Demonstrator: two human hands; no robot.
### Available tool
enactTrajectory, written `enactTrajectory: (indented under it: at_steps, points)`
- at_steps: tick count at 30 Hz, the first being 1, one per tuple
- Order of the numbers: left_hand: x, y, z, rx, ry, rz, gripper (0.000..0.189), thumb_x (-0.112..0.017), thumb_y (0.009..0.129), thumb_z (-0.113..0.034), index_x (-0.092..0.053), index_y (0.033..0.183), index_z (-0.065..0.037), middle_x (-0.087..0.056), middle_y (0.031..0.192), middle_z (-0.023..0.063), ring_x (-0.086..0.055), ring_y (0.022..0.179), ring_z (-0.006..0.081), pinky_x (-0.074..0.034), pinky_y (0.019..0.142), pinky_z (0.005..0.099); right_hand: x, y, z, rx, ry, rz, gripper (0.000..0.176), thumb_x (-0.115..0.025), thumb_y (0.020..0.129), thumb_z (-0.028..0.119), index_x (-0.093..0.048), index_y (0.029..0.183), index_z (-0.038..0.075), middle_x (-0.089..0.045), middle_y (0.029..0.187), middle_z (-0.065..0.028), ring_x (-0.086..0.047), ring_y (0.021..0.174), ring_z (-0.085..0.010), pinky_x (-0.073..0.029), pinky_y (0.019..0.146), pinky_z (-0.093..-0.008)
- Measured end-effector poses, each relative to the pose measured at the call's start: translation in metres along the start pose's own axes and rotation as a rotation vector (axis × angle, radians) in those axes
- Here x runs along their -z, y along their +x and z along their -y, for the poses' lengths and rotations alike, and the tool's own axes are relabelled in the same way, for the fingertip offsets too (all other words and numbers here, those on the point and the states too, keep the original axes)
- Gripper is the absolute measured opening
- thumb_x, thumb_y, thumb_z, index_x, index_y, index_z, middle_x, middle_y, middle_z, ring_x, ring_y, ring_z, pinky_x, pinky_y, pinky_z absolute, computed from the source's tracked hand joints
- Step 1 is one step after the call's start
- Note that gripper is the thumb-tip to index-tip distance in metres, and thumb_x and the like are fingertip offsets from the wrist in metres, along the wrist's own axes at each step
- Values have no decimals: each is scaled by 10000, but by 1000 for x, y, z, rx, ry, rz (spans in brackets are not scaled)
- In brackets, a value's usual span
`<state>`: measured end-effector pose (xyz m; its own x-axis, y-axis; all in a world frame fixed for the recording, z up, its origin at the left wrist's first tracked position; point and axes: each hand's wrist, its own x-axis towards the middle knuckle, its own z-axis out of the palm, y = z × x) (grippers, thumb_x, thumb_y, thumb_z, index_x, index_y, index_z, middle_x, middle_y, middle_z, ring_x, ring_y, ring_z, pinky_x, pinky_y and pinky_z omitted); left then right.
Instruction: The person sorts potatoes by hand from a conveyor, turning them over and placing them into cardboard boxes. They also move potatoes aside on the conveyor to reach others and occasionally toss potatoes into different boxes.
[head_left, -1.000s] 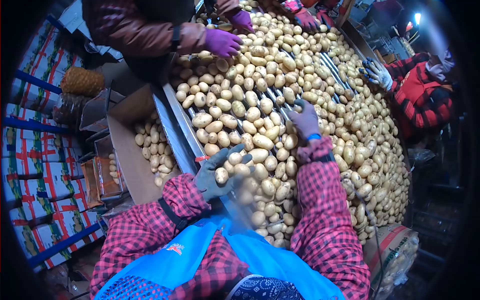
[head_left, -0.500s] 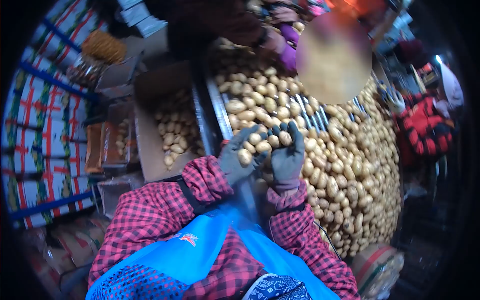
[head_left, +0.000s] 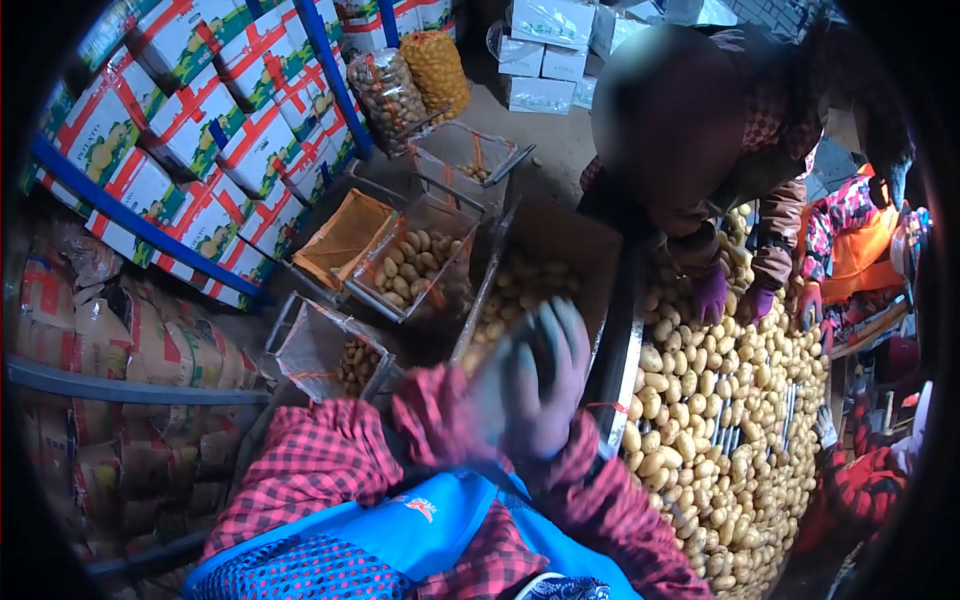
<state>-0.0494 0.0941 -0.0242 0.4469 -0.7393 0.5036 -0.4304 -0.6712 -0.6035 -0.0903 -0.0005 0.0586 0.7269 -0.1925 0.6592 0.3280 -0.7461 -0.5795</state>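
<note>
Head view: gloved left hand (head_left: 492, 390) and right hand (head_left: 557, 370) raised close together, motion-blurred; cannot tell whether clenched, released or grasping anything. Just beyond them, open cardboard box (head_left: 575, 245) with potatoes (head_left: 505, 300) inside; more heaped on the surface (head_left: 612, 375) at right. Potatoes likely firm, rounded, dusty, prone to roll; best cupped in the palm, fingers around the middle.

Right hand (head_left: 558, 365) has come back from the potato pile (head_left: 720, 430) at 1 o'clock and joined left hand (head_left: 497, 390). Both have swung to 11 o'clock, over the box (head_left: 560, 235). They're blurred now, so the potatoes cupped earlier can't be made out. View turned left.
</note>
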Motion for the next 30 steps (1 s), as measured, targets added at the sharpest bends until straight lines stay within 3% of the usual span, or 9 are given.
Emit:
enactTrajectory:
  at_steps: [2, 5, 9, 15, 20, 21, 23, 25, 30]
  points:
    - [-42, 16, 45, -10, 101, -18, 255, -481, 957, -194, -543, 1197, -136, -550, 1196, -15, -527, 1093, 107, -425, 914, 337, -44, 70, -17, 82, 62, 2, 433, -620, 860, 144, -539, 1257, -8, -530, 1272, -234, -499, 1201, -407, -383, 1049, -434]
    - [-132, 90, 138, -438, 1604, 115, 214, -490, 947, -253, -567, 1113, -143, -579, 1100, 13, -556, 996, 168, -451, 861, 381, -106, 160, -56, -89, -12, -87, 490, -604, 878, 305, -542, 1269, 17, -566, 1179, -250, -509, 1125, -408, -396, 984, -466]
    - [-209, 70, 167, -534, 1582, 13, 216, -502, 933, -331, -599, 1001, -151, -619, 972, 50, -595, 865, 248, -487, 790, 441, -41, 129, -52, -200, 311, -241, 461, -577, 923, 235, -509, 1304, -15, -579, 1210, -229, -554, 1130, -369, -421, 989, -410]
    - [-131, -1, 104, -311, -645, -411, 114, -655, 805, -235, -636, 861, -138, -646, 1065, 111, -614, 949, 311, -503, 893, 492, 127, -94, -9, -479, -255, -25, 419, -614, 845, 102, -551, 1244, -13, -599, 1177, -232, -586, 1080, -363, -460, 942, -399]
    - [-101, 48, 51, 779, -2815, 448, 455, -415, 985, -241, -420, 1405, -68, -388, 1472, 84, -462, 1286, 240, -330, 1125, 421, 207, -195, 31, -952, -348, -191, 416, -640, 848, 139, -589, 1243, 19, -599, 1238, -172, -566, 1158, -287, -444, 993, -378]
    - [-47, 86, 31, 270, -2441, 409, 466, -458, 978, -237, -427, 1403, -48, -428, 1439, 105, -446, 1297, 226, -344, 1101, 367, 215, -201, 31, -1004, -341, -237, 421, -642, 847, 142, -589, 1247, 21, -597, 1241, -170, -563, 1164, -287, -446, 993, -378]
    - [23, 124, -21, -34, -2246, 949, 496, -603, 913, -224, -486, 1365, -56, -526, 1347, 107, -475, 1258, 193, -386, 1039, 326, 231, -215, 13, -947, -387, -216, 448, -653, 843, 174, -577, 1258, 25, -589, 1245, -184, -557, 1167, -325, -442, 996, -403]
    - [71, 133, -87, -687, -1935, 620, 519, -633, 888, -266, -496, 1351, -76, -519, 1331, 192, -527, 1197, 311, -413, 1020, 381, 239, -212, -10, -836, -542, -56, 501, -673, 834, 232, -557, 1278, 30, -573, 1256, -205, -538, 1176, -366, -420, 1014, -434]
    - [95, 105, -239, -1038, -1423, 472, 627, -679, 809, -297, -464, 1376, -141, -476, 1334, 190, -470, 1228, 375, -371, 1042, 456, 250, -221, -98, -780, -748, 279, 715, -692, 771, 438, -474, 1338, 61, -476, 1336, -222, -388, 1287, -415, -283, 1073, -520]
